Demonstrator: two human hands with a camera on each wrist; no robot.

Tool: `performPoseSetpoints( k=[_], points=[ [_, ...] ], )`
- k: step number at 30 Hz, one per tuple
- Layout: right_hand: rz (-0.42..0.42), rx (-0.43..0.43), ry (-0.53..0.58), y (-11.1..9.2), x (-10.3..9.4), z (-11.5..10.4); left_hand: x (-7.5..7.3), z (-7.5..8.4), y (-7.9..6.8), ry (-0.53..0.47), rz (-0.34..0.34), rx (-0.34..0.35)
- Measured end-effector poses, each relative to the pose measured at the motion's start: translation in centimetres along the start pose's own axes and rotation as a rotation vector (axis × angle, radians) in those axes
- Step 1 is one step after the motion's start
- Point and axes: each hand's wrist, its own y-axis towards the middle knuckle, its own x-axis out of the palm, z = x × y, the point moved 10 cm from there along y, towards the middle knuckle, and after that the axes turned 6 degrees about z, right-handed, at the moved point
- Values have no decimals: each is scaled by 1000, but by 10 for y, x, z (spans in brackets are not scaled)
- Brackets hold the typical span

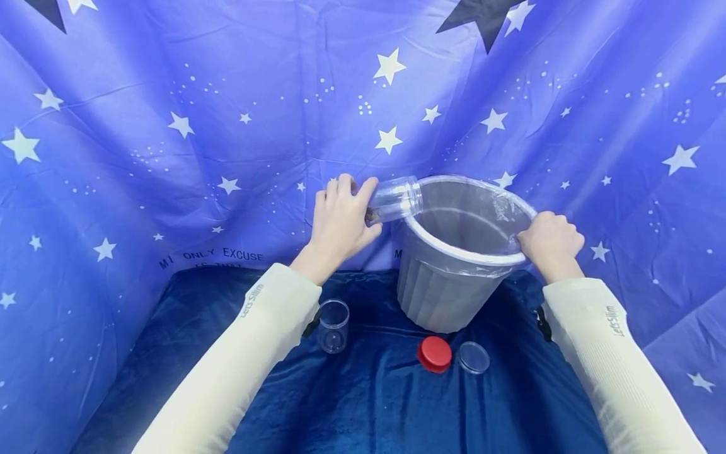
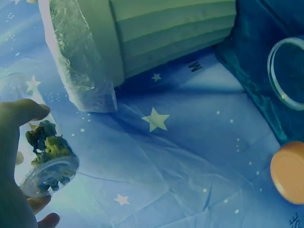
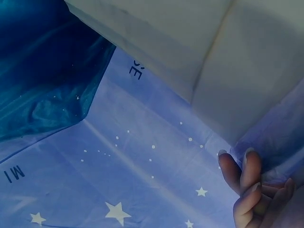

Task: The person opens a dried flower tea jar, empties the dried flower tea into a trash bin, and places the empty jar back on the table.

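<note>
My left hand (image 1: pixel 343 217) grips a clear jar (image 1: pixel 397 198) tipped on its side, its mouth at the left rim of a grey trash can (image 1: pixel 442 290). Dark and yellowish lumps (image 2: pixel 47 140) lie near the jar's bottom in the left wrist view. A clear plastic liner (image 1: pixel 501 205) is folded over the can's rim. On the far right of that rim, my right hand (image 1: pixel 551 243) holds on with curled fingers. The right wrist view catches those fingers (image 3: pixel 251 175) beside the can's wall. What lies at the bottom of the can is hidden.
A second clear jar (image 1: pixel 333 328) stands on the dark blue cloth (image 1: pixel 363 403), left of the can. In front of the can lie a red lid (image 1: pixel 435 354) and a clear round lid (image 1: pixel 474 357). A starry blue curtain (image 1: pixel 272 113) hangs behind and at both sides.
</note>
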Motion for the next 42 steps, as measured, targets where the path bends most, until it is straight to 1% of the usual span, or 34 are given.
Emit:
performPoseSetpoints(
  k=[3,6,15,18,22,25,28,32,38,42],
  points=[
    [1,-4,6,0,0,-1,-1,5,3,72,-7,40],
    [-2,-2,9,-1,1,-2,0,9,4,122,-10,71],
    [8,-9,14,-2,-2,-1,3,19,6,164,15,130],
    [4,-11,10,-2,-1,-1,4,23,6,195,25,156],
    [1,-9,3,-2,-1,-2,5,28,4,228,70,194],
    [4,-9,2,-2,-2,-2,4,30,4,223,110,206],
    [4,-10,3,-2,-2,-3,2,31,5,220,129,212],
    [7,-10,7,-2,-2,-3,2,32,6,212,126,220],
    [4,-6,6,-2,-2,-3,6,34,10,223,95,241],
    [1,-4,6,-2,-2,-3,9,33,12,232,73,239]
  ],
)
